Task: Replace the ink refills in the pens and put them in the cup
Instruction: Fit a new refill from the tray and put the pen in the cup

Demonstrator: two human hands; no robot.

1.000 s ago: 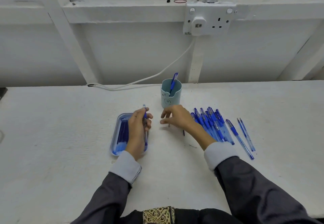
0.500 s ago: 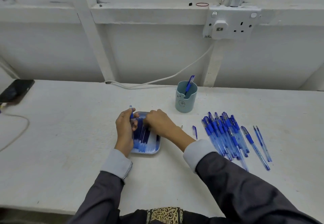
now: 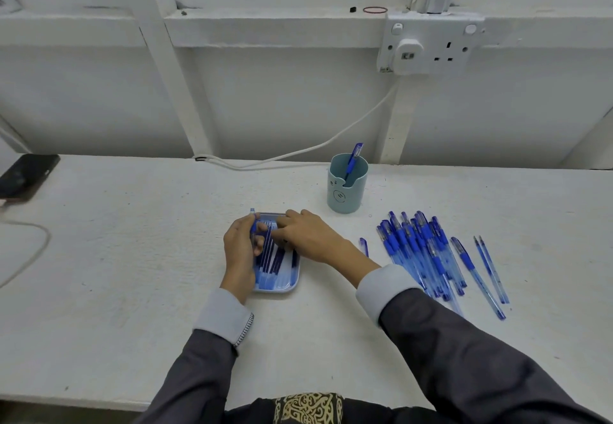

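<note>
white table (image 3: 132, 257), refill tray (image 3: 282, 287) under hands (image 3: 239, 252) (image 3: 310, 241)

The right hand (image 3: 306, 238) crosses from the table (image 3: 132, 257) to the tray (image 3: 277, 290)
A second ago on the table by the cup (image 3: 346, 191), it now has its fingertips among the refills (image 3: 277, 259) in the tray; the left hand (image 3: 240, 251), gripping the pen barrel (image 3: 253, 224), sits at the tray's left side instead of its right
</note>
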